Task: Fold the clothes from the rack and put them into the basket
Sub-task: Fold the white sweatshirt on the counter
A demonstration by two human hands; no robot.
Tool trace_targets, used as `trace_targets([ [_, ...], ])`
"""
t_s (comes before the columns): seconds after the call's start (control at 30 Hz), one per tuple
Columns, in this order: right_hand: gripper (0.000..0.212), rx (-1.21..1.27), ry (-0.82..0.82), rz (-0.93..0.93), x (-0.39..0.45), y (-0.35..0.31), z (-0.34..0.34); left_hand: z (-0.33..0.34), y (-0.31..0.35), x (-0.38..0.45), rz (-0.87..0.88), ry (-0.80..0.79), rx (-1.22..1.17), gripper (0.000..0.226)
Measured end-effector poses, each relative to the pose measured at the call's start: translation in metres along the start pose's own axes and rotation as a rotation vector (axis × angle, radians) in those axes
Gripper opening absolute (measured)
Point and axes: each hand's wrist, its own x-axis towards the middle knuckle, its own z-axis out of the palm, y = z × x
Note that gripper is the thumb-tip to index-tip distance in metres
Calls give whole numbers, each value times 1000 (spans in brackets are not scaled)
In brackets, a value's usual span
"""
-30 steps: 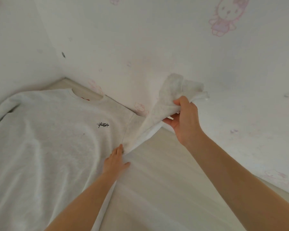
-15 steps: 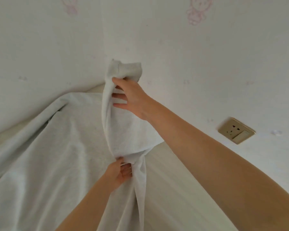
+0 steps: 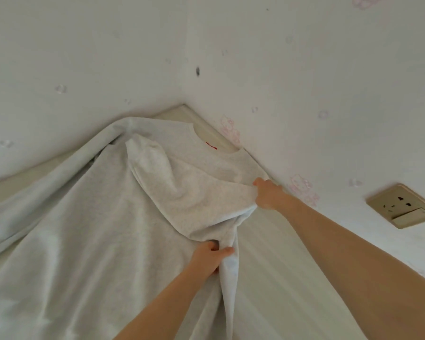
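Folding is barely begun: your left hand (image 3: 212, 257) pinches the pale grey sweatshirt (image 3: 88, 241) at its side seam; beyond it one sleeve (image 3: 162, 177) lies across the chest, your right hand (image 3: 268, 193) gripping the shoulder. No basket in view.

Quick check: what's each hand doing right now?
Left hand: closed, gripping the sweatshirt at its side edge.
Right hand: holding the sweatshirt's shoulder fold; exact finger curl cannot be told.
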Motion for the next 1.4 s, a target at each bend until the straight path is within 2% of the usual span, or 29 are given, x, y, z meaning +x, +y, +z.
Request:
trace_targets([
  [0.1, 60, -51, -35, -19, 10, 17, 18, 13, -2, 5, 43, 106, 76, 31],
  [0.2, 47, -149, 119, -110, 17, 27, 27, 15, -5, 3, 56, 147, 65, 19],
  [0.3, 22, -115, 237, -328, 22, 34, 25, 4, -8, -3, 112, 84, 69, 11],
  [0.4, 7, 5, 216, -408, 20, 39, 14, -11, -12, -15, 77, -85, -37, 22],
  [0.47, 12, -50, 183, -388, 19, 45, 4, -20, -15, -25, 40, -215, -102, 29],
  [0.53, 20, -156, 143, -343, 19, 53, -6, -30, -19, -33, -5, -279, -59, 29],
  [0.6, 30, -287, 72, -273, 19, 62, -9, -39, -23, -39, -18, -259, 31, 28],
  [0.67, 36, -389, -40, -170, 15, 71, -1, -45, -30, -42, 1, -159, 172, 24],
  [0.77, 30, -424, -183, -68, 11, 77, 22, -37, -42, -51, 7, -110, 373, 26],
  [0.87, 26, -443, -166, -33, 4, 76, 32, -18, -58, -68, 35, -177, 478, 28],
  [0.93, 41, -510, -73, -54, -5, 69, 34, -7, -71, -78, 92, -137, 583, 28],
  [1.0, 59, -570, 108, -218, -19, 53, 35, 4, -85, -90, 147, -42, 690, 24],
  [1.07, 67, -529, 255, -552, -39, 30, 41, 18, -95, -102, 198, 69, 767, 19],
  [1.13, 61, -424, 282, -946, -62, 7, 55, 31, -104, -112, 238, 157, 879, 20],
  [1.2, 50, -417, 166, -1207, -87, -9, 73, 41, -114, -120, 231, 185, 993, 30],
  [1.23, 47, -453, 60, -1265, -99, -14, 82, 43, -119, -124, 209, 178, 986, 33],
  [1.3, 43, -535, -184, -1223, -112, -18, 99, 43, -126, -132, 170, 165, 852, 27],
  [1.4, 22, -558, -356, -1122, -118, -16, 112, 32, -131, -144, 132, 179, 668, 19],
])
